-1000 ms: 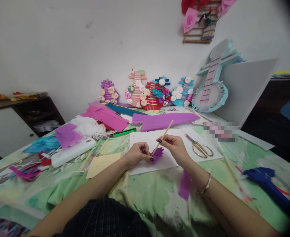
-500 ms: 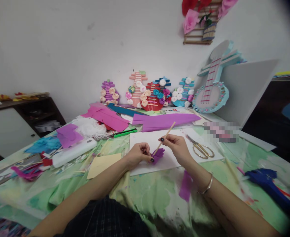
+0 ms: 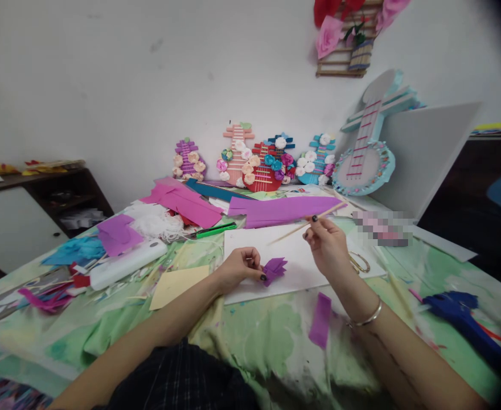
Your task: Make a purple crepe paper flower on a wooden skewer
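My left hand [image 3: 242, 269] pinches the base of a purple piece of cut paper [image 3: 275, 270], whose pointed petals fan out to the right above a white sheet [image 3: 250, 236]. In my right hand [image 3: 329, 242] a thin wooden stick [image 3: 291, 232] is held between thumb and finger, slanting up to the right, its lower tip apart from the purple paper. Behind the right hand lie gold-handled scissors [image 3: 364, 263], mostly hidden; only a handle shows. A small purple paper strip [image 3: 321, 320] rests on the cloth nearer to me.
A blue glue gun [image 3: 458, 310] lies at the right. Left are a yellow paper pad [image 3: 180, 285], a white box-like device [image 3: 126, 265], white yarn [image 3: 156, 222] and a green cutter [image 3: 216, 229]. Purple crepe paper [image 3: 284, 210] and several decorated lute shapes [image 3: 263, 168] stand behind.
My right hand has moved up and to the right, drawing the stick away from the purple paper and covering most of the scissors. The left hand stays put with its pinch.
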`<state>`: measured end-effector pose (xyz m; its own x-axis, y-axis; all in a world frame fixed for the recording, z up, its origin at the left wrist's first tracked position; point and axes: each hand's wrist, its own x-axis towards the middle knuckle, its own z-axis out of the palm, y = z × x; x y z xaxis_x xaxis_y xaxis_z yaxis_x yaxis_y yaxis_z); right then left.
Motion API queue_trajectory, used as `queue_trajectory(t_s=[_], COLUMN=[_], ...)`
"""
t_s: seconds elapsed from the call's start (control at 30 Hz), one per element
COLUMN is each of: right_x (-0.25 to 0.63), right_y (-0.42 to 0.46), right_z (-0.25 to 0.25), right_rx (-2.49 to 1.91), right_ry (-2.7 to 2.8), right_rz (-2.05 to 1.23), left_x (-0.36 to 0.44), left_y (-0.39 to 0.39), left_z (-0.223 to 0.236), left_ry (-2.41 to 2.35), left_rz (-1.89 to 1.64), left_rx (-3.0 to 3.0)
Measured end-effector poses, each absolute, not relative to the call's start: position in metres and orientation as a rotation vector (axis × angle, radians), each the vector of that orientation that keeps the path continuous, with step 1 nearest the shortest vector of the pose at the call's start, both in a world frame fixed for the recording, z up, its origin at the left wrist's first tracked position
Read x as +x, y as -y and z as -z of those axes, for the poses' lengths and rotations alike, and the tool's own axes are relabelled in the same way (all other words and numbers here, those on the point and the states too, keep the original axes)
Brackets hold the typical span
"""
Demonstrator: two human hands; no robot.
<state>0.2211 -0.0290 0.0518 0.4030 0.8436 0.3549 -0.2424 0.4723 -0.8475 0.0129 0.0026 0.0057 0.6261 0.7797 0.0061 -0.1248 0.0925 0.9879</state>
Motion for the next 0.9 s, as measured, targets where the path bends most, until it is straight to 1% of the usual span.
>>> queue_trajectory(t_s=[0.07, 0.17, 0.43, 0.67, 0.9], right_x=[0.228, 0.232, 0.230, 0.213, 0.199], right_y=[0.030, 0.031, 0.025, 0.030, 0.035], right_z=[-0.057, -0.060, -0.045, -0.040, -0.035], right_rx=[-0.720, -0.708, -0.990, -1.086, -1.089], right_ry=[0.908, 1.097, 1.256, 1.598, 1.750], right_rz=[-0.807, -0.814, -0.515, -0.729, -0.678], left_x=[0.012, 0.012, 0.012, 0.011, 0.009], left_y=[-0.003, -0.003, -0.002, -0.002, -0.001], left_z=[-0.006, -0.007, -0.013, -0.013, -0.013], left_ry=[-0.618, -0.596, -0.537, -0.494, -0.471], left_rz=[-0.757, -0.795, -0.842, -0.841, -0.786], left_rx=[1.292, 1.247, 1.110, 1.085, 1.216])
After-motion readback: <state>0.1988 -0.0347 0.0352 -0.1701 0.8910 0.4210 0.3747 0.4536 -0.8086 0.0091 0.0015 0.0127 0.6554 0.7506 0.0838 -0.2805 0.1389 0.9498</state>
